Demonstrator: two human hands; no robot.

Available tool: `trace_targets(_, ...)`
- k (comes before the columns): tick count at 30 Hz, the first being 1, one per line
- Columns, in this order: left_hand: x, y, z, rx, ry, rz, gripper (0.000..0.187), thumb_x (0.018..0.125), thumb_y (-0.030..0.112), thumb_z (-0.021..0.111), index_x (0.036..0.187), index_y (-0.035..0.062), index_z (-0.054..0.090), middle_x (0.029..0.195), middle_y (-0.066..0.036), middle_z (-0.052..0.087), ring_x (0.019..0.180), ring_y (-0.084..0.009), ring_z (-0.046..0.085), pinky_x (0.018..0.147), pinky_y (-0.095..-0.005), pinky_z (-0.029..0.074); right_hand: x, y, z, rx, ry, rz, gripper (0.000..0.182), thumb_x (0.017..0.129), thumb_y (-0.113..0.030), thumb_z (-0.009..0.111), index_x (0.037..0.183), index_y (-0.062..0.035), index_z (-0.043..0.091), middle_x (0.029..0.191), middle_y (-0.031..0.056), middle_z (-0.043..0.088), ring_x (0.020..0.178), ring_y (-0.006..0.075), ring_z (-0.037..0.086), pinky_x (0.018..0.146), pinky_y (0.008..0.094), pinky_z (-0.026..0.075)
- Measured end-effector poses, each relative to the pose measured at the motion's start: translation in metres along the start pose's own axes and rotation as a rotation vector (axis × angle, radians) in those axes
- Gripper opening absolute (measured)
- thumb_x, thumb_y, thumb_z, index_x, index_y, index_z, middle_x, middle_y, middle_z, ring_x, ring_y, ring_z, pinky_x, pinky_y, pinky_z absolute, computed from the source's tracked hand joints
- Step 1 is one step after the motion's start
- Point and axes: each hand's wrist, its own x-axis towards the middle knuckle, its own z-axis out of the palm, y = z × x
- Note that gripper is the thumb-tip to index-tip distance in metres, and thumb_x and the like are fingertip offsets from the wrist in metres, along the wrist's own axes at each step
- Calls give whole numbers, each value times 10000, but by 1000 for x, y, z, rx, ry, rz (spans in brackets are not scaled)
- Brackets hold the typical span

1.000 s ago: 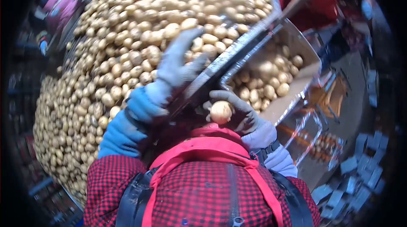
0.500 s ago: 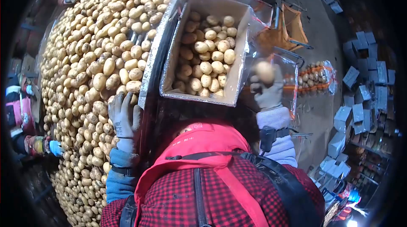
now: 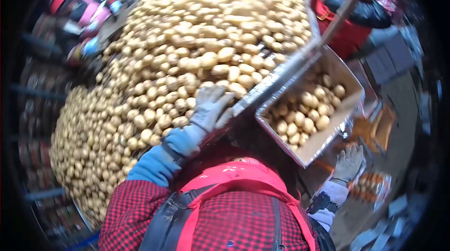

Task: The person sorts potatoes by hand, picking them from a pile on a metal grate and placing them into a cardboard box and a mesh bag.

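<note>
My left hand [image 3: 209, 105], in a grey glove, lies at the near edge of a large heap of potatoes [image 3: 206, 59]. Its fingers are stretched out over the potatoes and grip none of them. My right hand [image 3: 348, 163], also gloved, is outside the lower right side of a cardboard box [image 3: 335, 134]. Its fingers are spread, and no potato shows in it. Inside the box, which has a clear plastic liner over its rim, is a layer of loose potatoes [image 3: 307, 112].
A metal rail [image 3: 281, 75] runs between heap and box. A person in red [image 3: 344, 26] stands beyond the box; another person [image 3: 86, 14] is across the heap. Right of the box are an orange frame [image 3: 375, 127] and a net bag of potatoes [image 3: 371, 186].
The potato that my right hand held is out of it, and the fingers have opened. My view has swung left, so the heap and box look turned. My left hand remains on the heap.
</note>
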Motion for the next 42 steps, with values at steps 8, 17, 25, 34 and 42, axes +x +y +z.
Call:
trace_targets(8, -17, 8, -19, -82, -113, -92, 459, 949, 361, 642, 1345, 129, 627, 1388, -202, 570, 1356, -434, 480, 1164, -614, 318, -62, 52, 273, -86, -777, 89, 629, 1085, -428, 493, 1570, -52, 356, 1461, 168, 553, 1226, 284, 609, 959, 391, 521)
trace_targets(17, -146, -64, -118, 270, 101, -706, 640, 893, 378, 691, 1450, 93, 557, 1471, -247, 508, 1381, -435, 450, 1167, -572, 311, -150, 138, 366, -206, -1034, 188, 432, 1096, -213, 510, 1478, -11, 518, 1382, 150, 610, 1187, 217, 629, 960, 347, 564)
trace_targets(25, -144, -117, -102, 286, -4, -913, 815, 867, 529, 692, 1571, 218, 425, 1620, -208, 342, 1468, -425, 320, 1214, -588, 212, -166, 161, 378, -509, -1078, -327, 396, 1077, -115, 523, 1442, 38, 541, 1382, 185, 629, 1286, 247, 603, 1091, 367, 474)
trace_targets(34, -53, -133, -96, 142, 10, -846, 759, 907, 581, 635, 1559, 245, 440, 1587, -179, 406, 1450, -425, 372, 1159, -711, 195, -170, 171, 380, -557, -1033, -382, 408, 1098, -142, 499, 1464, 37, 514, 1416, 197, 601, 1293, 263, 594, 1089, 368, 489)
trace_targets(42, -161, -116, -159, -17, 224, -717, 776, 861, 398, 780, 1493, 47, 498, 1521, -212, 500, 1436, -373, 444, 1200, -476, 343, -166, 169, 379, -572, -1020, -306, 405, 1080, -110, 536, 1461, 26, 523, 1415, 151, 606, 1306, 226, 580, 1109, 348, 464)
